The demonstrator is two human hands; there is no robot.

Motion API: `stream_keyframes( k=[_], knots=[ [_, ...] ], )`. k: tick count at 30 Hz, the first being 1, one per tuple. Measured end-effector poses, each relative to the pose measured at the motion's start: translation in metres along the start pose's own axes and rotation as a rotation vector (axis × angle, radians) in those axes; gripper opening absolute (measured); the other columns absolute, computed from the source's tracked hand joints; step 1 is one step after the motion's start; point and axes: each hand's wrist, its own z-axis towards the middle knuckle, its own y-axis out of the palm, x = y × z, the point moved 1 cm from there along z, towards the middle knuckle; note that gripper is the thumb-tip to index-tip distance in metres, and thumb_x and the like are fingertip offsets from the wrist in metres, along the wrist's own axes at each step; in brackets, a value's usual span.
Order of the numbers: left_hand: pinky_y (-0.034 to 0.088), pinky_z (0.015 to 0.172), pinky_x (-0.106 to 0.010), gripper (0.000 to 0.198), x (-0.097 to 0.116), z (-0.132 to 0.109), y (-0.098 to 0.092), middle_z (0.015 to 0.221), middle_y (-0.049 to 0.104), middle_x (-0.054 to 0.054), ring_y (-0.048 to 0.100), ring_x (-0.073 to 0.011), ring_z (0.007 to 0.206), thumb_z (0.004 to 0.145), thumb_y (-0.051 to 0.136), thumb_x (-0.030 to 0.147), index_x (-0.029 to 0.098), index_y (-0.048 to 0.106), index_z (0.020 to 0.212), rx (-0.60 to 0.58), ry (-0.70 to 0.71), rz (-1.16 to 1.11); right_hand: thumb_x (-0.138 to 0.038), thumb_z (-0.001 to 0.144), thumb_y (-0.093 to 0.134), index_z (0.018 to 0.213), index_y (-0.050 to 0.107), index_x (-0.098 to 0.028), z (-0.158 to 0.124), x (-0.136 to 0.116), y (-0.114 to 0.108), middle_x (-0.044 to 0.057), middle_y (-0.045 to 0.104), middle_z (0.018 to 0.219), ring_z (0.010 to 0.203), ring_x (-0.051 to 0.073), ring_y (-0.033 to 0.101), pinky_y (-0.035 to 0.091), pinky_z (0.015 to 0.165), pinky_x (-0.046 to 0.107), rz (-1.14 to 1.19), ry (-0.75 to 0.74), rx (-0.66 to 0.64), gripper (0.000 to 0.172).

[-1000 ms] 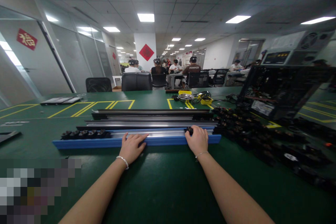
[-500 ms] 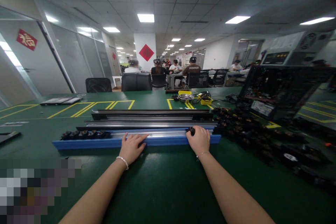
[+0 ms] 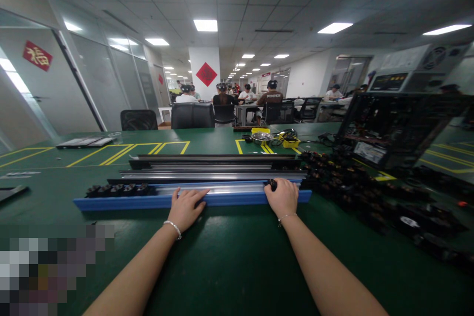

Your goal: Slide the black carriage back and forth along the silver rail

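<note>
A long blue rail (image 3: pixel 229 199) with a silvery channel lies crosswise on the green table in front of me. Fingers spread, my left hand (image 3: pixel 187 207) rests on the rail left of its middle. Several small black parts (image 3: pixel 117 189) sit in a row in the channel's left end. Near the right end, my right hand (image 3: pixel 283 197) is closed around a small black part (image 3: pixel 272 185) at the channel; the fingers hide most of it. Behind the blue rail lie black rails (image 3: pixel 215 176) with silvery channels, parallel to it.
A pile of small black parts (image 3: pixel 340 182) spreads over the table's right side. Beyond it stands an opened computer case (image 3: pixel 388 133). At the back are a metal bowl (image 3: pixel 261 137) and yellow trays with cables. Flat panels (image 3: pixel 85 142) lie at the back left. People sit at farther tables.
My right hand has shifted very slightly to the right along the blue rail with the black part. My left hand stays in place.
</note>
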Motion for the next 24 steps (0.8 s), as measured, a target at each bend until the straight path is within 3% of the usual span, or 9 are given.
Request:
stream_keyframes(
  k=[24],
  knots=[
    [0.012,0.103,-0.05,0.039,0.0002,0.0002,0.0001,0.102,0.065,0.003,0.053,-0.0192,0.101,0.083,0.045,0.034,0.042,0.048,0.122,0.001,-0.007,0.013,-0.032,0.069,0.045,0.077,0.059,-0.017,0.003,0.0095,0.0046,0.008,0.063,0.082,0.089,0.023,0.05,0.021,0.096,0.041,-0.019,0.023,0.047,0.022]
  ],
)
